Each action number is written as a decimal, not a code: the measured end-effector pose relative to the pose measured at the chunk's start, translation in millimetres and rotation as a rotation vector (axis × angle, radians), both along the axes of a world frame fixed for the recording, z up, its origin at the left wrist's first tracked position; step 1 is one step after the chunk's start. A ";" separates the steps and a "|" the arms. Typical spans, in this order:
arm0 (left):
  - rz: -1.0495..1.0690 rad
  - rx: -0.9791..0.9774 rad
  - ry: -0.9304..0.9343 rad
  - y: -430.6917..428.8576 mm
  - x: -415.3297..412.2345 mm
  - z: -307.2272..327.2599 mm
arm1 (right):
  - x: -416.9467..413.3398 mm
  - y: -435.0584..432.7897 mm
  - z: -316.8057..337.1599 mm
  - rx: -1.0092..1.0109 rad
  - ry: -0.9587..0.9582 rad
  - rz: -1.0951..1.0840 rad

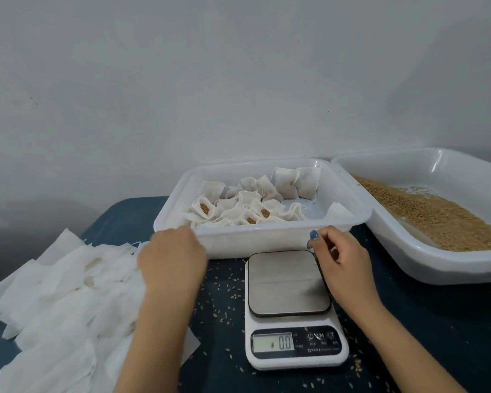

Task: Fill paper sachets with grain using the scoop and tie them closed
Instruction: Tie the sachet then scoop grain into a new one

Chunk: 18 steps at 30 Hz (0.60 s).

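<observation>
Several filled white sachets (250,202) lie in a white tray (267,239) at the middle back. Golden grain (437,219) covers the floor of a second white tray (465,268) on the right. A heap of flat empty paper sachets (60,290) spreads over the left of the table. My left hand (172,259) hovers, blurred, over the heap's right edge, near the front wall of the sachet tray; its fingers are hidden from view. My right hand (340,256) hangs with loosely curled fingers above the far right corner of the scale and holds nothing. No scoop shows.
A white kitchen scale (289,282) with a grey platform stands at the front middle and reads 0.0. Loose grains lie scattered on the dark blue table cover (437,321) around it. A plain grey wall stands close behind the trays.
</observation>
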<state>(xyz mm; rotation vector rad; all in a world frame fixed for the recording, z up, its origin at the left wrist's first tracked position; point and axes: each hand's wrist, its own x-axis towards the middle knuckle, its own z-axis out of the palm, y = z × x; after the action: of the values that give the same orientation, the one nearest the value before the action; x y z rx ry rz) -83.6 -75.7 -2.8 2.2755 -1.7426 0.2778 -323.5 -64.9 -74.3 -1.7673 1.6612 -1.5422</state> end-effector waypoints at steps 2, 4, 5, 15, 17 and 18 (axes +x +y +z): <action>0.072 0.180 -0.150 -6.2 24.4 -0.9 | 0.2 0.5 1.1 0.005 0.003 0.001; 0.087 0.289 -0.211 -17.1 44.6 -6.1 | 0.0 0.6 2.2 0.002 0.004 -0.001; 0.098 0.318 -0.204 -22.9 53.5 -10.1 | 0.1 0.7 2.5 0.001 0.007 -0.003; 0.172 0.173 -0.041 -31.1 79.3 -38.5 | 0.3 0.1 -0.5 0.005 0.029 -0.006; 0.137 0.124 0.025 -31.3 80.3 -38.0 | 1.1 -0.3 -0.5 0.010 0.029 -0.001; 0.117 0.104 0.034 -30.7 80.2 -38.3 | 0.9 -0.5 -0.8 0.014 0.032 -0.002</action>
<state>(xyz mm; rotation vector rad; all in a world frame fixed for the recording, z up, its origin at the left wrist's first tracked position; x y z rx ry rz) -3.4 -106.4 -41.1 2.4456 -1.6459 0.1746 -322.6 -65.4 -75.1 -1.7929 1.6844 -1.5074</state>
